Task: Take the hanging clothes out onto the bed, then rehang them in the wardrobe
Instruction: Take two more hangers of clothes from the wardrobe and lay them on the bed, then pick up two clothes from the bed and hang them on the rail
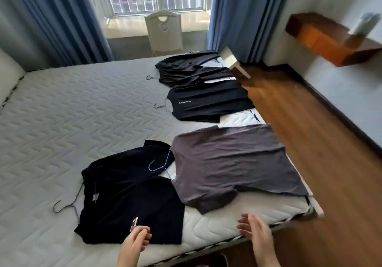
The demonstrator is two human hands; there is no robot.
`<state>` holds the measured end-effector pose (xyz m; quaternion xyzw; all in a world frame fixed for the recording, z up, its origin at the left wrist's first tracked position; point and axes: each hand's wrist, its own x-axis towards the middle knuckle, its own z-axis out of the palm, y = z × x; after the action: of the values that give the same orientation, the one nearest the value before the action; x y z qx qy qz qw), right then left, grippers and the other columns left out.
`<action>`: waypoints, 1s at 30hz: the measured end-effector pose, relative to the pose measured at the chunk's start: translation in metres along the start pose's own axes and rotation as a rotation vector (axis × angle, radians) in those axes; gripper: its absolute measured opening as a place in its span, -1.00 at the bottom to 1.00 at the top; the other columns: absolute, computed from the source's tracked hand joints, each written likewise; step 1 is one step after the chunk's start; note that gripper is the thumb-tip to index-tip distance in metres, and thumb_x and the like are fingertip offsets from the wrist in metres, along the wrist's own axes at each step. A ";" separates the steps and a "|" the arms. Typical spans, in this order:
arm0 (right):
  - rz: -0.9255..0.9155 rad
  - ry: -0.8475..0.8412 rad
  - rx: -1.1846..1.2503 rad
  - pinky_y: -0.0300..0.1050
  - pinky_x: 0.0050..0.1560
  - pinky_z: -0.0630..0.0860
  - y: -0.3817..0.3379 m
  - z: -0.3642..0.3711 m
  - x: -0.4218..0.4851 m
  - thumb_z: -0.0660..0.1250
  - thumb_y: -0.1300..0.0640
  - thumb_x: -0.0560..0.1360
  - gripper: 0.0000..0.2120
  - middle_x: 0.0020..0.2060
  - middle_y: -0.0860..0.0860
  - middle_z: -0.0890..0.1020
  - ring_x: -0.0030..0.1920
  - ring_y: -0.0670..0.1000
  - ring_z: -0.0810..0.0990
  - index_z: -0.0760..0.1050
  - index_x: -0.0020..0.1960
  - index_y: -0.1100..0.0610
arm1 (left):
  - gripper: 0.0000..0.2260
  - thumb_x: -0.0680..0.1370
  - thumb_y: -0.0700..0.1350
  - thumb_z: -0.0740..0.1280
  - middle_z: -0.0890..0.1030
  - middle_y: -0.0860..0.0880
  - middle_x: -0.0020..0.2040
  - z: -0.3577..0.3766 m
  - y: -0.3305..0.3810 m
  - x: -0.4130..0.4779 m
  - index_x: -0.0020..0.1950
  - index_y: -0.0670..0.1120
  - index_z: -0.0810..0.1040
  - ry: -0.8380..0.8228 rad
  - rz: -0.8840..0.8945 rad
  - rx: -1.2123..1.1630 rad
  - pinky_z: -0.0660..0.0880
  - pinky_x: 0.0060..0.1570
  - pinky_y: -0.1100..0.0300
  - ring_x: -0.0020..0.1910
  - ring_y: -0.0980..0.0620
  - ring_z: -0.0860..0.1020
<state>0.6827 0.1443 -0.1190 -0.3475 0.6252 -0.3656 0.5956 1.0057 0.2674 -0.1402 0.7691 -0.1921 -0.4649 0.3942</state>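
Navy shirt (pixel 132 200) lay on the bed (pixel 62 111) at twelve o'clock from the left hand (pixel 137 237), whose curled fingers pinched a small pale object (pixel 134 223). The right hand (pixel 254 232) hung slack-fingered, holding nothing. A grey T-shirt (pixel 233 163) lay at one o'clock, with a black top (pixel 208 105) beyond it.

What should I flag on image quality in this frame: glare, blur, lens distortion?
Head view: daylight glares off the pale window sill; wide-angle bending curves the grey quilted mattress edge and the blue curtains; the orange wall shelf is smeared near the corner; the small pale object pinched in the left hand is too blurred to identify.
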 end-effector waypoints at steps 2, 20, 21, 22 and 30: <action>0.016 0.107 0.068 -0.27 -0.38 0.57 0.014 -0.013 -0.021 0.09 0.24 0.66 -0.74 -0.26 0.21 0.61 -0.42 -0.07 0.63 0.53 -0.04 0.29 | -0.78 0.61 -0.32 0.20 0.61 -0.15 -0.33 0.000 -0.005 0.011 -0.14 -0.22 0.60 -0.077 -0.002 0.082 0.41 -0.42 0.29 -0.39 -0.03 0.47; 0.153 0.733 0.411 -0.22 -0.38 0.60 0.092 -0.197 -0.103 0.12 0.23 0.65 -0.75 -0.21 0.26 0.60 -0.41 0.00 0.65 0.50 0.04 0.38 | -0.81 0.61 -0.20 0.20 0.63 -0.11 -0.19 0.280 0.107 -0.023 -0.04 -0.17 0.61 -0.734 0.312 0.422 0.49 -0.10 0.10 -0.20 0.01 0.56; 0.169 0.732 0.412 -0.20 -0.36 0.59 0.090 -0.213 -0.099 0.13 0.23 0.65 -0.75 -0.21 0.25 0.60 -0.38 0.03 0.64 0.51 0.03 0.36 | -0.81 0.60 -0.17 0.21 0.64 -0.12 -0.19 0.296 0.103 -0.029 -0.05 -0.15 0.61 -0.730 0.300 0.444 0.49 -0.10 0.07 -0.20 -0.02 0.57; 0.182 0.736 0.414 -0.17 -0.33 0.59 0.088 -0.229 -0.094 0.14 0.22 0.65 -0.76 -0.21 0.24 0.61 -0.35 0.06 0.64 0.52 0.02 0.35 | -0.81 0.60 -0.15 0.21 0.64 -0.12 -0.19 0.310 0.100 -0.034 -0.07 -0.15 0.61 -0.719 0.280 0.466 0.48 -0.10 0.06 -0.20 -0.04 0.57; 0.155 0.733 0.385 -0.01 -0.17 0.58 0.039 -0.358 -0.020 0.15 0.19 0.64 -0.76 -0.18 0.24 0.63 -0.21 0.19 0.62 0.54 -0.03 0.27 | -0.78 0.64 -0.22 0.16 0.62 -0.18 -0.17 0.389 0.109 -0.032 -0.06 -0.19 0.58 -0.607 0.200 0.491 0.44 -0.14 0.06 -0.20 -0.12 0.54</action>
<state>0.3259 0.1965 -0.1349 -0.0290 0.7403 -0.5292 0.4137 0.6605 0.0549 -0.1371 0.6456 -0.4793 -0.5706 0.1672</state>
